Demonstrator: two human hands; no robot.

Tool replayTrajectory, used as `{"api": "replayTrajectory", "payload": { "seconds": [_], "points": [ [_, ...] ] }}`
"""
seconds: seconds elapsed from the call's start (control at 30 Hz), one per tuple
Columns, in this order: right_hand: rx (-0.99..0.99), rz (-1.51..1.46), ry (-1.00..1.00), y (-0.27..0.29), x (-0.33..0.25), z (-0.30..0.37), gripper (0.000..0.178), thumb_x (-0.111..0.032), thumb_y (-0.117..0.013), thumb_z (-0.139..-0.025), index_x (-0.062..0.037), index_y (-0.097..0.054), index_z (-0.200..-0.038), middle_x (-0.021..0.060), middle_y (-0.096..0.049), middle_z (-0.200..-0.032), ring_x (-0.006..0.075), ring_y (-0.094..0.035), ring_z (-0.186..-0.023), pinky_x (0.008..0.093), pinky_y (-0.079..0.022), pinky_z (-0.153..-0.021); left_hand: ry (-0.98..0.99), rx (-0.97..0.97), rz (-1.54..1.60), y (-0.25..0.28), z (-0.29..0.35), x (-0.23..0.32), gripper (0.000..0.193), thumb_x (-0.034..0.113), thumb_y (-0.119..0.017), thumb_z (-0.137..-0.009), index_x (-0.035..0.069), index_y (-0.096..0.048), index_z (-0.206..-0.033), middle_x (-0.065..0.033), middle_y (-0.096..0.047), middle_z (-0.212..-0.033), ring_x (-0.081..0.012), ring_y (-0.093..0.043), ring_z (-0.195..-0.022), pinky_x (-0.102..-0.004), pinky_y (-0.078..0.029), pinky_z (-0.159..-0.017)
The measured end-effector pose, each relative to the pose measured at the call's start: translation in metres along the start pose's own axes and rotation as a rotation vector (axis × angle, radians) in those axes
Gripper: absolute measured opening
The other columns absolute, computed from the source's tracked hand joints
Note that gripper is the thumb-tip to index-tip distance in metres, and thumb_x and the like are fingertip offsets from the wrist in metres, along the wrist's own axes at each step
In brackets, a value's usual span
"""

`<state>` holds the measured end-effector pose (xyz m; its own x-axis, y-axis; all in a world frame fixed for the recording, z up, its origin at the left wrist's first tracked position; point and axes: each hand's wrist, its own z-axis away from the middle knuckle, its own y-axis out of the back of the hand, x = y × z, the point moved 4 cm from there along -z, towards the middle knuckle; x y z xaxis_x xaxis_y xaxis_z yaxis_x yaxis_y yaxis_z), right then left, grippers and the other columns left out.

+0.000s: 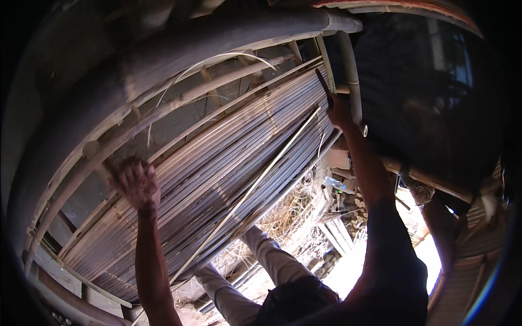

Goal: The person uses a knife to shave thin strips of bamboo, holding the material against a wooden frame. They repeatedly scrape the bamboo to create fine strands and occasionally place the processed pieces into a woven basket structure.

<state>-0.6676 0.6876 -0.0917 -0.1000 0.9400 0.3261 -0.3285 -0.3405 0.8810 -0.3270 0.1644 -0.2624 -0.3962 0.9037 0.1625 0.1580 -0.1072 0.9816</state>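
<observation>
A long bamboo frame (179, 106) with a bed of thin bamboo slats (217, 157) stretches in front of me, running from lower left to upper right. At its far right end, my right hand (340, 113) is closed round the handle of a dark, narrow knife (323, 82). The blade points up and away, over the ends of the slats. My left hand (136, 183) rests with fingers spread at the far edge of the slats, beside a frame rail. One long pale bamboo strip (250, 191) lies slantwise across the slats.
Thin curled strips (217, 56) hang over the far rails. A thick bamboo pole (217, 43) borders the frame's far side. Below the near edge are my legs (274, 252), loose shavings (288, 214) and chopped pieces (356, 217). A dark surface (413, 103) stands at the right.
</observation>
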Motion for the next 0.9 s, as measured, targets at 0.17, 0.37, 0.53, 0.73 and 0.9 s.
{"api": "replayTrajectory", "payload": {
  "seconds": [0.17,0.37,0.53,0.73,0.9],
  "points": [
    [-0.125,0.392,-0.149,0.022,0.005,-0.111,0.044,-0.014,-0.047,-0.097,-0.0169,-0.048,-0.141,0.0233,-0.064,-0.118,0.0357,-0.065,-0.109,0.0490,-0.054,-0.088,0.039,0.020,-0.047,-0.006,0.001,0.001,0.055,0.057,-0.022,-0.103,0.021,-0.055,-0.127,-0.0076,-0.046,-0.141,-0.0311,-0.036,-0.141,-0.0691,-0.014,-0.113],
    [-0.015,0.379,-0.221,0.018,-0.025,-0.157,0.045,-0.020,-0.042,-0.101,-0.0256,-0.043,-0.145,0.0200,-0.059,-0.128,0.0384,-0.066,-0.108,0.0525,-0.056,-0.083,0.014,-0.069,-0.129,-0.017,0.010,-0.010,0.059,0.061,-0.015,-0.102,0.026,-0.054,-0.129,-0.0024,-0.044,-0.144,-0.0273,-0.035,-0.142,-0.0710,-0.007,-0.113],
    [-0.199,0.398,-0.141,0.001,-0.012,-0.184,0.048,-0.020,-0.053,-0.095,-0.0269,-0.048,-0.143,0.0170,-0.058,-0.132,0.0384,-0.066,-0.109,0.0512,-0.058,-0.083,0.038,-0.088,-0.138,-0.014,0.009,-0.009,0.064,0.062,-0.015,-0.101,0.019,-0.052,-0.130,-0.0083,-0.046,-0.141,-0.0288,-0.038,-0.138,-0.0697,-0.010,-0.113],
    [-0.309,0.253,-0.115,-0.021,0.024,-0.153,0.046,-0.018,-0.050,-0.095,-0.0237,-0.049,-0.140,0.0186,-0.057,-0.132,0.0376,-0.061,-0.117,0.0567,-0.054,-0.088,-0.038,-0.050,-0.143,-0.036,0.016,-0.020,0.059,0.057,-0.024,-0.102,0.012,-0.052,-0.128,-0.0121,-0.049,-0.137,-0.0314,-0.040,-0.137,-0.0623,-0.013,-0.116],
    [0.212,-0.374,-0.067,-0.061,0.034,0.008,0.049,-0.014,-0.057,-0.084,-0.0145,-0.045,-0.131,0.0220,-0.051,-0.126,0.0435,-0.054,-0.117,0.0532,-0.047,-0.095,-0.050,-0.040,-0.101,-0.020,0.008,-0.010,0.060,0.057,-0.027,-0.102,0.012,-0.051,-0.133,-0.0141,-0.048,-0.140,-0.0360,-0.037,-0.138,-0.0627,-0.016,-0.114]
  ]
}}
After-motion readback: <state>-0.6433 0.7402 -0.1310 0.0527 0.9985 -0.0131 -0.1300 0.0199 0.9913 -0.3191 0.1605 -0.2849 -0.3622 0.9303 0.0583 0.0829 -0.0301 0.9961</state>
